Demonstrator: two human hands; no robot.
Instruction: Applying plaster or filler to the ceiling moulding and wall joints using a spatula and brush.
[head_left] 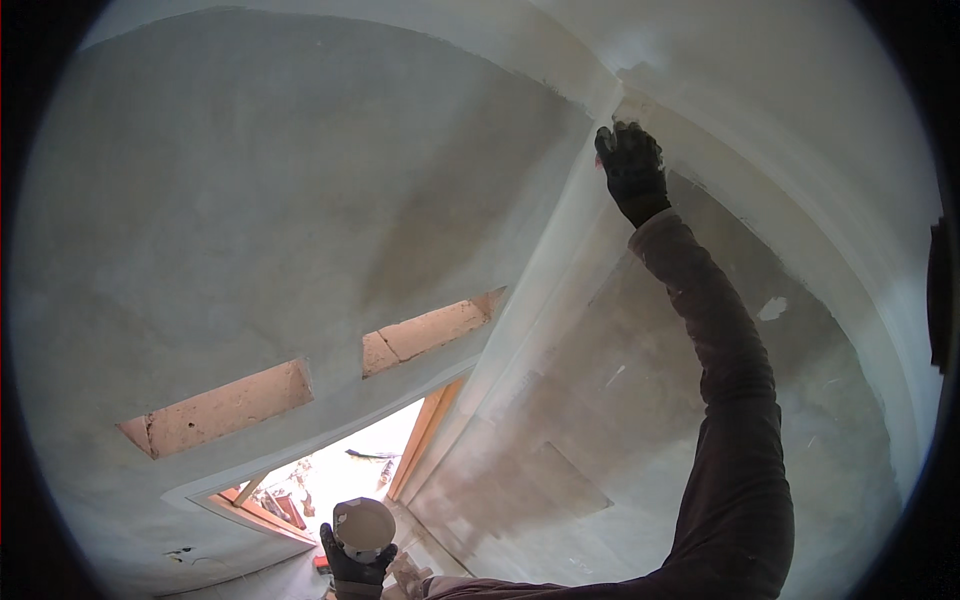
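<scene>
High up, my right hand [634, 172] in a black glove reaches the corner where two grey walls meet the pale ceiling band [690, 125]. Its fingers are closed around something small; a speck of red shows beside them and a pale patch lies just above, but its kind is hidden. Low in the view, my left hand [356, 574], also black-gloved, grips a round tub [364, 527] from below and the side. The tub has a light rim and a beige inside with whitish smears. My right arm, in a dark brown sleeve, stretches up along the right wall [560, 470].
Two rectangular recesses, the left one [235, 408] and the right one [432, 335], are cut into the left wall [250, 200]. Beneath them is a bright opening [340, 470] with a wooden frame [425, 435]. A red object [321, 563] lies beside my left hand.
</scene>
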